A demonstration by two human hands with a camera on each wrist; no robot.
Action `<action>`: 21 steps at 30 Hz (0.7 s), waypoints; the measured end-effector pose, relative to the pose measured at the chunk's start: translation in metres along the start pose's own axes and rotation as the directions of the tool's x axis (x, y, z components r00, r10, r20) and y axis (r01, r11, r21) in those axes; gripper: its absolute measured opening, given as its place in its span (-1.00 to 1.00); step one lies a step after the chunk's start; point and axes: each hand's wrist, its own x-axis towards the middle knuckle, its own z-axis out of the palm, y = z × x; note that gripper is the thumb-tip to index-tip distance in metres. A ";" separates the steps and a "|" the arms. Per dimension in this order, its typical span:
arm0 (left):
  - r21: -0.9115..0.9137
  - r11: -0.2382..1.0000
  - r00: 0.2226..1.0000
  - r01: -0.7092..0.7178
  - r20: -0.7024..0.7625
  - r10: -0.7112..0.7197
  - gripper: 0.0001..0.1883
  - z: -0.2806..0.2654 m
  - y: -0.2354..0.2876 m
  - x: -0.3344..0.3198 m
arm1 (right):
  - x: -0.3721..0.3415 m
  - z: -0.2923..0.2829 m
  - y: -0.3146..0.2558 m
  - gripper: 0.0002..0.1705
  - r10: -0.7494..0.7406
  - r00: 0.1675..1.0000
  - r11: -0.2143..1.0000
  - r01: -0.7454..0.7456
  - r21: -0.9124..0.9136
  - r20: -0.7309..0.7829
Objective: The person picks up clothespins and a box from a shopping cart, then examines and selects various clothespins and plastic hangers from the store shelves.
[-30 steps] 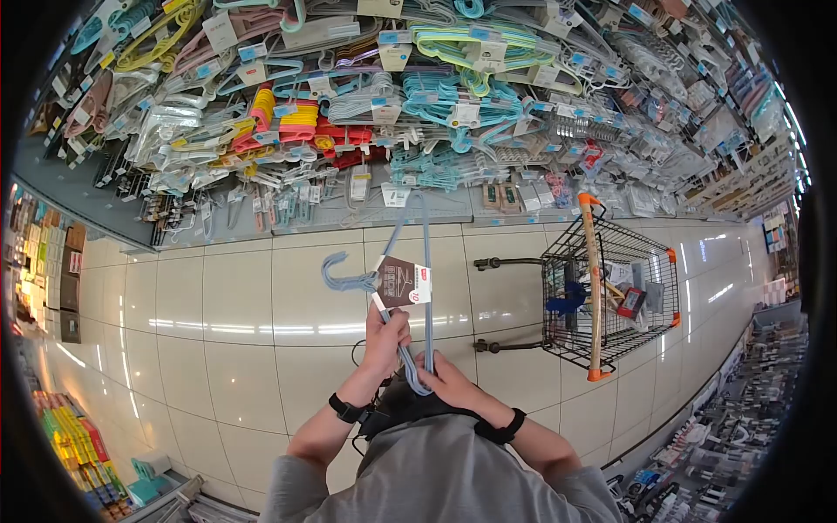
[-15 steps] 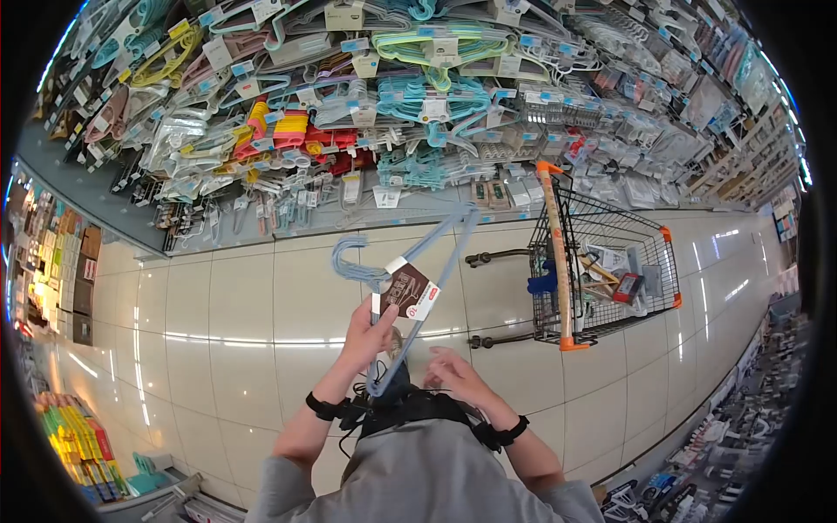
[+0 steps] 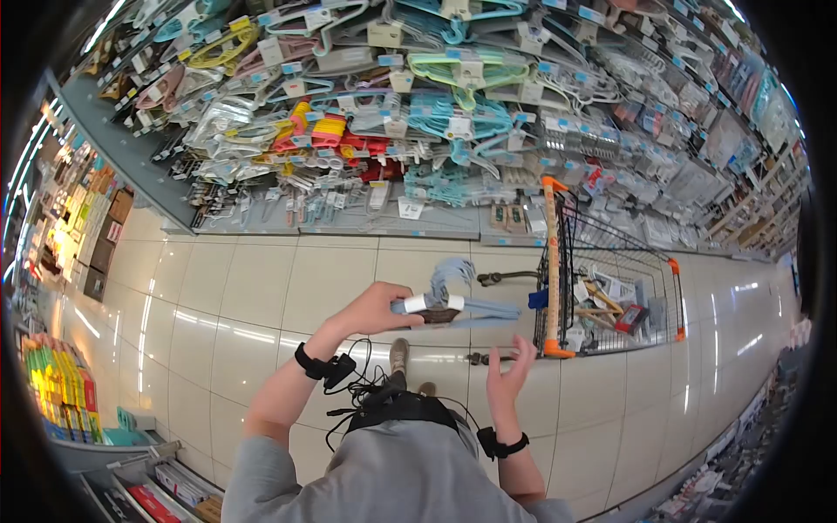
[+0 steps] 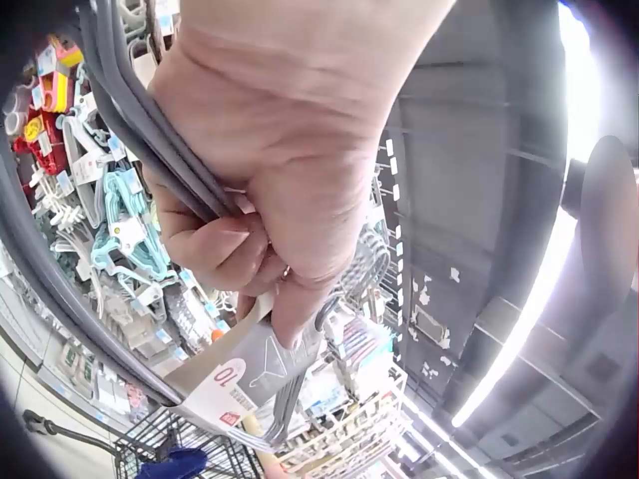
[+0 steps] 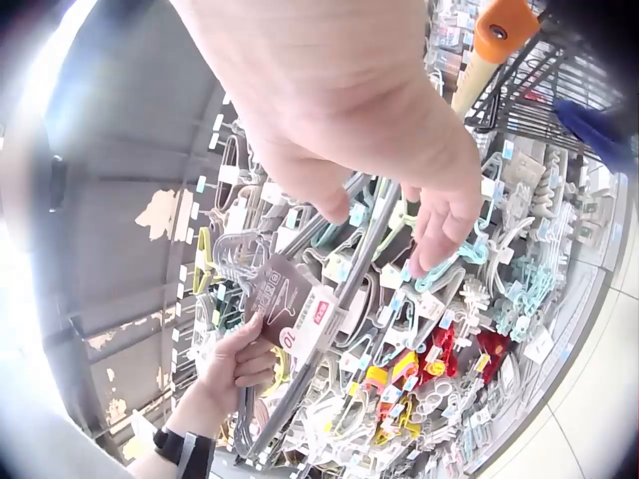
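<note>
My left hand (image 3: 377, 310) grips a pack of grey-blue clothes hangers (image 3: 488, 310), with the fingers curled round one end. The hooks (image 3: 453, 274) point toward the shelves and the pack is seen nearly edge-on from above. A brown and white cardboard sleeve (image 5: 287, 301) printed with a hanger drawing and "10" wraps the pack; my left thumb lies on it in the left wrist view. My right hand (image 3: 509, 376) holds nothing. Its thumb and fingers are spread apart, just nearer my body than the pack's far end.
A black wire shopping cart with an orange-tipped handle (image 3: 551, 279) stands on the right, with several items inside, including a red and black box (image 3: 630, 319). Ahead, a long shelf rack (image 3: 384, 228) is packed with hangers. Tiled floor (image 3: 261, 270) lies between me and the rack.
My right hand has let go of the hangers and moved right, its fingers spreading. My left hand has risen and turned the pack from upright and face-on to nearly edge-on, pointing right toward the cart.
</note>
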 end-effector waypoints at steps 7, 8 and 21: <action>0.055 0.994 0.986 -0.098 0.144 0.089 -0.66 0.016 0.003 -0.012 | 0.019 -0.021 -0.009 -0.54 -0.392 0.867 0.701 0.498 -0.511 0.307; 0.071 0.994 0.985 -0.084 0.159 0.072 -0.67 0.017 0.006 -0.015 | 0.019 -0.022 0.008 -0.63 -0.253 0.871 0.805 0.431 -0.408 0.421; 0.419 0.902 0.964 0.103 -0.266 0.014 -0.73 0.006 -0.053 -0.081 | -0.007 -0.040 0.058 -0.82 -0.193 0.943 0.876 0.290 -0.386 0.271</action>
